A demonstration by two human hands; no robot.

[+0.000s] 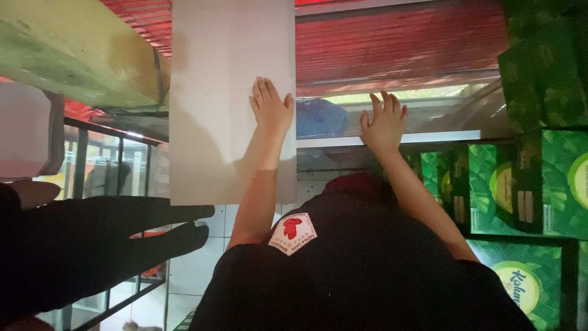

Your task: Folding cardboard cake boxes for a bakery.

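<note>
My left hand (122, 236) comes in from the left edge, v. dark, almost a silhouette. Two long fingers (184, 213) are stretched out flat towards the right, a narrow gap btwn them, gripping nothing. Fingertips end just under the lower edge of the white panel (214, 122); can't tell if they touch it. Panel is tall, plain, matte white w/ straight edges, and runs up out of frame. My forearm lies roughly level across the left of the pic. My right hand isn't in view. Another person in a black shirt (355, 270) w/ a red-and-white badge stands near, back to me, both arms raised: one hand (269, 107) flat on the panel's right part, the other hand (383, 122) spread on the pale window frame (441, 136). Green cartons (539, 178) are stacked at right, red slatted surface (398, 49) further off
</note>
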